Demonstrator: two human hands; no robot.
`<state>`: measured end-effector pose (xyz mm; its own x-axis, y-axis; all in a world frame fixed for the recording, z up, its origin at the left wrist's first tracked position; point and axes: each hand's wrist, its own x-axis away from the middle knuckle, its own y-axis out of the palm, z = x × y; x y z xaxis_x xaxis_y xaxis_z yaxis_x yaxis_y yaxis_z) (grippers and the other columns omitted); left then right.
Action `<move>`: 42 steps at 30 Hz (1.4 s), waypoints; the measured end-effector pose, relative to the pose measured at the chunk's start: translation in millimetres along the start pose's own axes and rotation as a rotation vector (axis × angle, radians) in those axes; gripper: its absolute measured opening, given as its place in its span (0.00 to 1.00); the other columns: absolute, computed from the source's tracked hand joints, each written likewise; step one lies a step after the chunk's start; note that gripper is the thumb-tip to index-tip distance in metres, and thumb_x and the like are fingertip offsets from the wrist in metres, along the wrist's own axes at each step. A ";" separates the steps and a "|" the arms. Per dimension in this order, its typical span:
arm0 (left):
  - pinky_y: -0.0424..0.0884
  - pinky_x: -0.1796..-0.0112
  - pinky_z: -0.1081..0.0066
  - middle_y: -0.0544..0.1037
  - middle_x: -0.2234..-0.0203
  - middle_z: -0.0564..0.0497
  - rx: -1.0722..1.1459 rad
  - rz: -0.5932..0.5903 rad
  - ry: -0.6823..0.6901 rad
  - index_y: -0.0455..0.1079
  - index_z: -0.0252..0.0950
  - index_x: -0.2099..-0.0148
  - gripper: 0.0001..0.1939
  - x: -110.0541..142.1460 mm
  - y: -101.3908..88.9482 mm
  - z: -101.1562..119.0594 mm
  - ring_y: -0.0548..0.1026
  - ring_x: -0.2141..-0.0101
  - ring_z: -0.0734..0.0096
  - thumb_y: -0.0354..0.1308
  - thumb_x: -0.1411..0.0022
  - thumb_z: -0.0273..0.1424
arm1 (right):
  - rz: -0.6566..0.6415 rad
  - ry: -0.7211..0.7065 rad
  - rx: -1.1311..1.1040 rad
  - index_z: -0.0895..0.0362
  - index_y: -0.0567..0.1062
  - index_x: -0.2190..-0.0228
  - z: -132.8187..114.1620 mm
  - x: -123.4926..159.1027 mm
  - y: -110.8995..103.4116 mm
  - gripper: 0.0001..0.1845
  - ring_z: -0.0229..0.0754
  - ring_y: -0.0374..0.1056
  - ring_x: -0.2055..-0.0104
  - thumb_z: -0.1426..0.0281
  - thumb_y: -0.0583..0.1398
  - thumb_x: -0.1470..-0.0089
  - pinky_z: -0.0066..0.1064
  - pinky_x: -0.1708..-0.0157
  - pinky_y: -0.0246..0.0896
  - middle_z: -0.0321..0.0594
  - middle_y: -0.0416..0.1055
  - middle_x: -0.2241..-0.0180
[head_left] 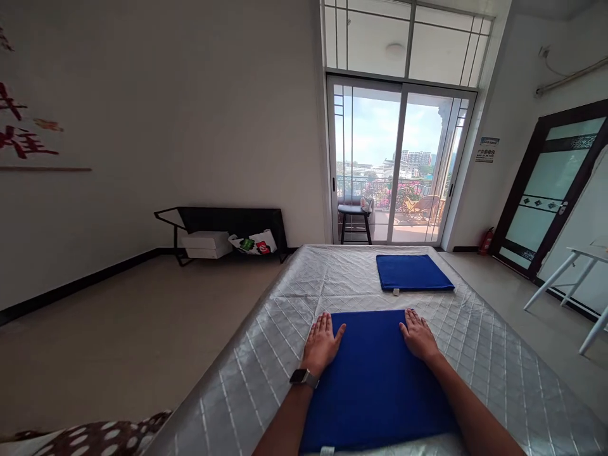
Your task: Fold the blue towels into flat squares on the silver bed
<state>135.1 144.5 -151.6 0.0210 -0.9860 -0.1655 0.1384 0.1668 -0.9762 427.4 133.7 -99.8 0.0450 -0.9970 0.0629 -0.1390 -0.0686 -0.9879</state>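
A flat blue cloth piece [375,380], like a cushion cover, lies spread on the quilted silver mattress [256,354] in front of me. My left hand [323,342] rests flat on its far left corner, fingers stretched out and pointing away. On the far right corner lies my right hand [418,335], also flat with the thumb turned inward. Neither hand grips anything. A small white tag [327,451] shows at the near edge of the cloth. Farther off, a second blue cloth piece [414,272] lies flat on the mattress, with a white tag at its near edge.
A black rack [228,220] against the left wall holds a white box [206,244] and a printed bag [254,243]. Sliding glass doors [365,158] stand beyond the mattress. A white stool [589,253] is at right. Brown dotted fabric [104,437] lies at lower left.
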 end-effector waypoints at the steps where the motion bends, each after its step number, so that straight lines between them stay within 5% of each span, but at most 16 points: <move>1: 0.55 0.35 0.53 0.57 0.32 0.33 0.005 -0.004 0.003 0.55 0.23 0.30 0.44 0.1 -1.3 0.4 0.55 0.32 0.50 0.29 0.30 0.54 | 0.002 0.001 -0.003 0.64 0.48 0.30 -0.8 0.9 -1.6 0.35 0.43 0.36 0.26 0.60 0.39 0.32 0.40 0.30 0.31 0.45 0.41 0.28; 10: 0.52 0.34 0.57 0.54 0.30 0.33 -0.028 -0.069 0.004 0.52 0.20 0.29 0.44 -1.1 -9.3 3.7 0.52 0.31 0.52 0.30 0.30 0.52 | -0.107 0.002 -0.063 0.67 0.45 0.30 -0.2 39.0 -9.4 0.38 0.42 0.31 0.26 0.59 0.38 0.33 0.40 0.30 0.29 0.46 0.37 0.27; 16: 0.52 0.34 0.56 0.53 0.31 0.34 -0.027 -0.046 0.000 0.52 0.21 0.29 0.42 -1.0 -6.9 3.7 0.52 0.31 0.53 0.31 0.29 0.50 | -0.019 -0.029 -0.089 0.67 0.47 0.30 3.7 61.1 -2.1 0.37 0.43 0.33 0.26 0.59 0.39 0.33 0.40 0.30 0.30 0.49 0.41 0.28; 22: 0.56 0.36 0.51 0.58 0.33 0.29 -0.055 -0.070 -0.014 0.55 0.20 0.31 0.42 -3.0 -27.8 8.9 0.58 0.33 0.49 0.29 0.29 0.51 | -0.005 -0.029 -0.116 0.68 0.46 0.30 2.0 61.2 -1.9 0.37 0.42 0.33 0.26 0.60 0.40 0.33 0.40 0.30 0.29 0.50 0.42 0.28; 27: 0.53 0.34 0.52 0.56 0.31 0.31 -0.045 -0.031 0.130 0.54 0.21 0.30 0.42 3.5 -37.7 72.4 0.54 0.31 0.50 0.27 0.28 0.50 | 0.011 -0.028 -0.147 0.68 0.48 0.31 3.8 57.3 3.9 0.37 0.43 0.34 0.26 0.59 0.40 0.33 0.41 0.30 0.29 0.51 0.44 0.29; 31: 0.53 0.33 0.58 0.58 0.31 0.42 0.004 -0.052 0.358 0.55 0.31 0.29 0.39 29.4 -18.6 151.3 0.52 0.30 0.59 0.27 0.28 0.50 | 0.039 -0.045 -0.125 0.66 0.49 0.30 7.2 53.3 11.2 0.36 0.44 0.36 0.26 0.60 0.41 0.33 0.41 0.30 0.30 0.51 0.45 0.29; 34: 0.54 0.34 0.57 0.59 0.31 0.41 0.032 -0.082 0.425 0.55 0.30 0.29 0.37 49.5 -4.9 180.8 0.53 0.31 0.59 0.26 0.27 0.47 | 0.021 -0.065 -0.107 0.67 0.50 0.31 8.3 51.4 12.9 0.35 0.45 0.37 0.26 0.62 0.41 0.33 0.41 0.31 0.32 0.51 0.44 0.29; 37: 0.54 0.34 0.56 0.58 0.31 0.41 0.043 -0.094 0.391 0.55 0.29 0.29 0.39 60.8 -3.5 169.3 0.53 0.31 0.58 0.25 0.28 0.48 | 0.010 -0.039 -0.104 0.66 0.51 0.31 6.9 51.3 10.3 0.36 0.46 0.38 0.26 0.60 0.41 0.33 0.41 0.31 0.32 0.50 0.44 0.29; 42: 0.51 0.33 0.57 0.55 0.30 0.40 -0.023 -0.101 0.218 0.53 0.26 0.29 0.40 68.5 -16.2 88.5 0.51 0.30 0.57 0.26 0.28 0.50 | 0.007 -0.018 -0.104 0.66 0.47 0.30 4.3 52.9 5.5 0.37 0.43 0.34 0.26 0.59 0.40 0.32 0.40 0.30 0.29 0.49 0.42 0.28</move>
<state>221.9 74.0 -134.7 -0.2066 -0.9742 -0.0911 0.1060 0.0703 -0.9919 433.3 80.8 -102.6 0.0609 -0.9968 0.0526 -0.2412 -0.0658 -0.9682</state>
